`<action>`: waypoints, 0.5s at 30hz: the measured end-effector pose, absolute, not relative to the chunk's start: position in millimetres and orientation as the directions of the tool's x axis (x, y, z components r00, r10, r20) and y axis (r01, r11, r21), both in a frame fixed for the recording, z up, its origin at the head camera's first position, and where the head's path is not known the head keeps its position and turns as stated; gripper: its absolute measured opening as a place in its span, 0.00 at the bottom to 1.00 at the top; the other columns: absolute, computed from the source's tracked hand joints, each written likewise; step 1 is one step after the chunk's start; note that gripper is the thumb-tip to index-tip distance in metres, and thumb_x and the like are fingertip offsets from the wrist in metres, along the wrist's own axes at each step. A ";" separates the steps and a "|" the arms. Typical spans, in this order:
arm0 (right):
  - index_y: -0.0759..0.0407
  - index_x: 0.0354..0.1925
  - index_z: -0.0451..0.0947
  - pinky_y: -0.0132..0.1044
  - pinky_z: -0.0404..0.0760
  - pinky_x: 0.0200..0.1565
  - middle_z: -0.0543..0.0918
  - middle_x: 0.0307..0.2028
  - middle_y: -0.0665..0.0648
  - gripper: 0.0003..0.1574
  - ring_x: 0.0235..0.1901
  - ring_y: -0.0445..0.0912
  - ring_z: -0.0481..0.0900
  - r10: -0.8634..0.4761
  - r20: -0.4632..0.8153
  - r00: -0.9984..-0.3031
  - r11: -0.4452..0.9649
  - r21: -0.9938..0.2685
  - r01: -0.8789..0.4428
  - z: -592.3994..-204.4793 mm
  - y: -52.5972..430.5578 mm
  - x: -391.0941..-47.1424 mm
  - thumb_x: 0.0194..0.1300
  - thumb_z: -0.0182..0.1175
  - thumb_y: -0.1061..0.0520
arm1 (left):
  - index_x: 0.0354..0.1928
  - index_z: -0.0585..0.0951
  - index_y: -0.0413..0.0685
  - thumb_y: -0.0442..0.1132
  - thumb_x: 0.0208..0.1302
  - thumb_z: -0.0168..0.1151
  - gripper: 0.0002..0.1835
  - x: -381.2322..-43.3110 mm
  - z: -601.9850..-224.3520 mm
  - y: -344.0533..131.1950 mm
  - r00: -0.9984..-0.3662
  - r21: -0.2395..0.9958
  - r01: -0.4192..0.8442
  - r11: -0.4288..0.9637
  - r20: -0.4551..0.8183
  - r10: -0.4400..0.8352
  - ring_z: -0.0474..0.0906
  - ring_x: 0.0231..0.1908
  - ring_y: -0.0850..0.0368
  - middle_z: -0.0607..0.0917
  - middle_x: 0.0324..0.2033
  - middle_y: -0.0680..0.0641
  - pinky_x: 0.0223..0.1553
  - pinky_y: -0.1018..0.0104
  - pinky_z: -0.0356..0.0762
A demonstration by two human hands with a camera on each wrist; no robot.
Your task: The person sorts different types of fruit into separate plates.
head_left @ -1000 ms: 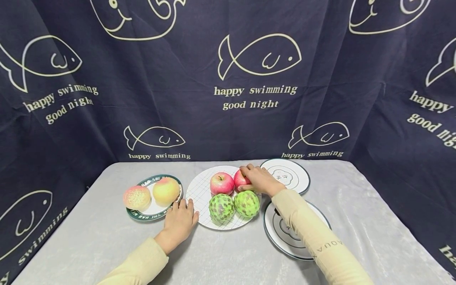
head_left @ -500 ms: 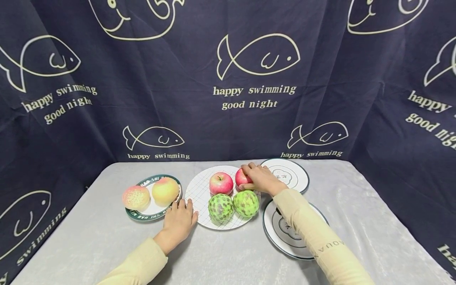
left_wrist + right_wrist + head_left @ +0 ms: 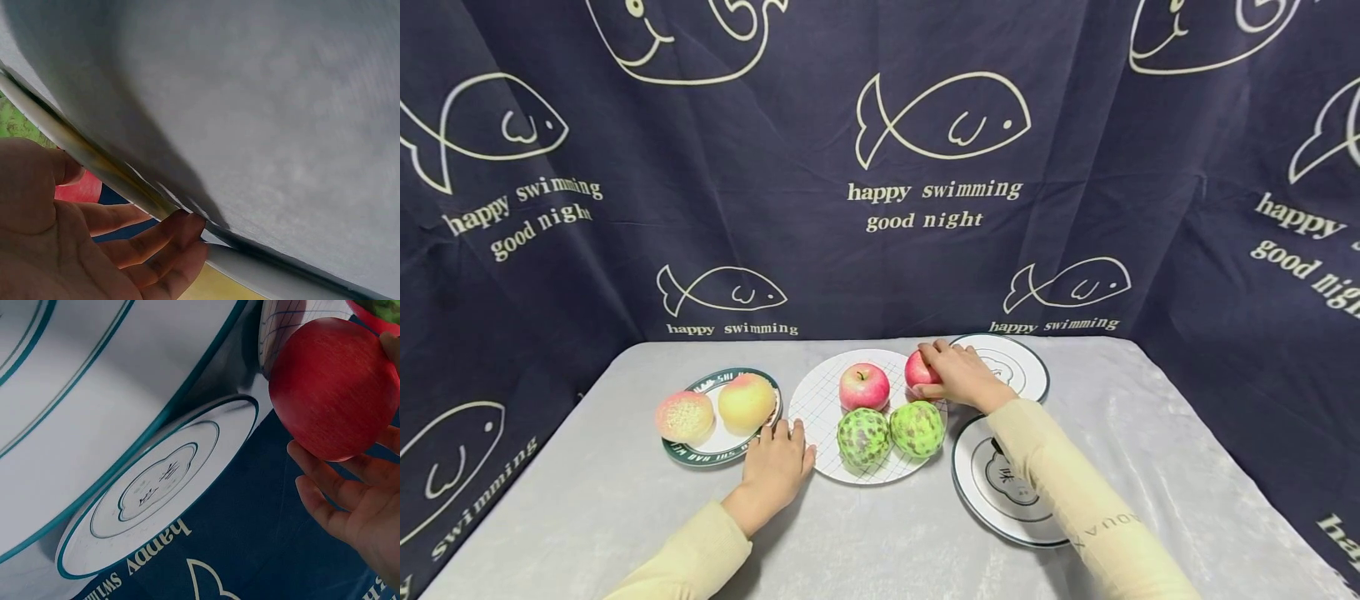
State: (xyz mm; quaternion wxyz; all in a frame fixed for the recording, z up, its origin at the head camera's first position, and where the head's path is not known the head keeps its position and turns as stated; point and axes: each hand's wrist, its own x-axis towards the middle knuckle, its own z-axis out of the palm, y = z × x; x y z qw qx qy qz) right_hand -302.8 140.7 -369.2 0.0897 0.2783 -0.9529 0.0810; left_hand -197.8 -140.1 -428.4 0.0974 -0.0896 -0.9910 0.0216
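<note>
Item: one red apple [image 3: 917, 375], smooth-skinned, found at the far right of the grid-patterned plate [image 3: 812, 417]; whether it was raised could not be told. It was gripped between the thumb and fingers of the right hand [image 3: 961, 375]. Hazard: a slip was judged possible, as slick, round skin was held near the fingertips.

Adjacent: second apple [image 3: 864, 387], set just left; right green fruit [image 3: 917, 430] and left green fruit [image 3: 862, 438], set on the near side. These could be knocked and sent rolling by a leftward or nearward swing.

Right: far plate [image 3: 1032, 373] and near plate [image 3: 976, 496]. The near plate was overhung by the right sleeve [image 3: 1075, 492] and could be dragged by a lowered forearm.

Left: left hand [image 3: 777, 467], fingers loosely extended, nothing gripped, placed between the grid-patterned plate and a green-rimmed plate [image 3: 688, 454]. Either rim might be tipped by downward pressure. Left peach [image 3: 685, 417], overhanging its rim, and right peach [image 3: 747, 403] could be dislodged thereby.

Support: counter [image 3: 865, 542], pale-covered.
</note>
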 end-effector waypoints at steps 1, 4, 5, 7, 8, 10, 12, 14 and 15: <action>0.60 0.56 0.68 0.54 0.71 0.41 0.74 0.46 0.63 0.43 0.36 0.58 0.76 -0.509 0.216 -0.833 0.836 -0.108 -0.539 -368.4 141.8 -302.2 0.48 0.66 0.38 | 0.54 0.73 0.35 0.49 0.64 0.49 0.26 -197.7 -428.1 -140.0 -0.965 -0.058 0.173 0.983 0.189 0.181 0.72 0.46 0.38 0.76 0.43 0.36 0.43 0.48 0.71; 0.61 0.57 0.67 0.55 0.71 0.42 0.74 0.48 0.64 0.44 0.38 0.59 0.76 -0.495 0.219 -0.841 0.846 -0.103 -0.524 -366.9 145.5 -301.4 0.49 0.65 0.38 | 0.54 0.73 0.35 0.49 0.64 0.49 0.25 -197.3 -427.1 -139.9 -0.966 -0.055 0.170 0.984 0.187 0.178 0.72 0.46 0.38 0.76 0.43 0.36 0.43 0.48 0.71; 0.61 0.57 0.67 0.56 0.70 0.43 0.74 0.48 0.64 0.44 0.39 0.60 0.76 -0.489 0.217 -0.845 0.849 -0.103 -0.518 -366.9 146.8 -301.5 0.49 0.65 0.38 | 0.54 0.73 0.35 0.49 0.64 0.49 0.26 -197.3 -427.1 -139.8 -0.967 -0.054 0.169 0.984 0.185 0.176 0.72 0.46 0.38 0.76 0.43 0.36 0.43 0.48 0.71; 0.60 0.58 0.67 0.57 0.70 0.44 0.74 0.49 0.64 0.44 0.39 0.60 0.75 -0.478 0.215 -0.852 0.856 -0.104 -0.507 -367.0 149.8 -302.0 0.49 0.65 0.38 | 0.54 0.73 0.35 0.49 0.64 0.49 0.25 -197.2 -426.9 -140.1 -0.968 -0.054 0.168 0.984 0.183 0.175 0.72 0.46 0.38 0.76 0.43 0.36 0.44 0.48 0.71; 0.61 0.58 0.67 0.58 0.70 0.45 0.74 0.50 0.65 0.45 0.40 0.61 0.75 -0.474 0.216 -0.854 0.859 -0.102 -0.502 -367.1 151.6 -302.3 0.49 0.65 0.38 | 0.54 0.73 0.35 0.49 0.64 0.50 0.25 -197.2 -426.8 -140.3 -0.968 -0.054 0.167 0.984 0.182 0.174 0.72 0.46 0.38 0.76 0.43 0.36 0.44 0.48 0.71; 0.61 0.59 0.66 0.59 0.69 0.46 0.74 0.50 0.65 0.45 0.41 0.61 0.75 -0.465 0.216 -0.859 0.864 -0.101 -0.493 -367.0 155.1 -302.9 0.49 0.65 0.39 | 0.54 0.73 0.35 0.49 0.64 0.50 0.25 -197.5 -427.1 -140.5 -0.968 -0.055 0.167 0.985 0.181 0.174 0.72 0.46 0.38 0.76 0.43 0.36 0.44 0.48 0.71; 0.61 0.59 0.66 0.58 0.69 0.45 0.74 0.49 0.65 0.45 0.40 0.61 0.75 -0.452 0.219 -0.864 0.872 -0.094 -0.480 -366.7 158.4 -303.1 0.49 0.65 0.39 | 0.54 0.73 0.35 0.49 0.64 0.50 0.25 -197.5 -427.3 -140.8 -0.967 -0.058 0.167 0.984 0.182 0.175 0.72 0.46 0.38 0.76 0.43 0.36 0.43 0.48 0.71; 0.62 0.58 0.66 0.58 0.69 0.44 0.74 0.48 0.65 0.45 0.39 0.61 0.75 -0.440 0.226 -0.869 0.880 -0.082 -0.467 -366.4 161.8 -302.7 0.49 0.65 0.39 | 0.54 0.73 0.35 0.49 0.64 0.50 0.25 -197.6 -427.5 -140.8 -0.967 -0.059 0.169 0.984 0.184 0.177 0.72 0.46 0.38 0.76 0.43 0.36 0.43 0.48 0.71; 0.62 0.58 0.67 0.58 0.69 0.43 0.74 0.47 0.65 0.44 0.39 0.61 0.75 -0.435 0.230 -0.871 0.883 -0.080 -0.462 -366.5 163.6 -302.7 0.49 0.65 0.39 | 0.54 0.73 0.35 0.49 0.64 0.50 0.25 -197.6 -427.7 -140.9 -0.967 -0.060 0.170 0.984 0.184 0.178 0.72 0.46 0.38 0.76 0.43 0.36 0.43 0.48 0.71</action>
